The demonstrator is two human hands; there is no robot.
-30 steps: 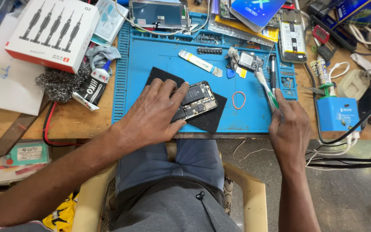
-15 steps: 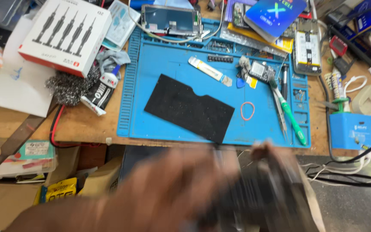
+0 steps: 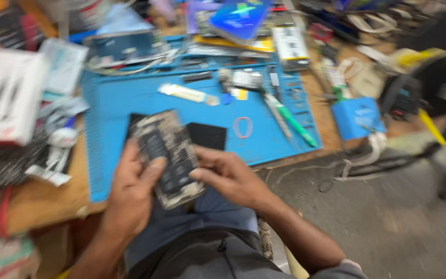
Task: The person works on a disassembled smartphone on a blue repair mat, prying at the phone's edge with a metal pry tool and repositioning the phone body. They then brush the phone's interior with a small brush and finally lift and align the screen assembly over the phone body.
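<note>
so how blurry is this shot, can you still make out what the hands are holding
Head view: motion blur smears the whole frame, worst at the edges, such as the white box. Near the centre, the left hand and right hand read well enough, holding an opened phone over the blue mat; its inner parts are too soft to tell. Lighting is even, no strong glare.

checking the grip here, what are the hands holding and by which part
Both hold an opened phone: left hand on its left long edge, right hand fingers on its lower right edge.

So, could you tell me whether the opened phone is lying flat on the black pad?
No, both the left hand and right hand hold the opened phone up above the black pad.
</note>
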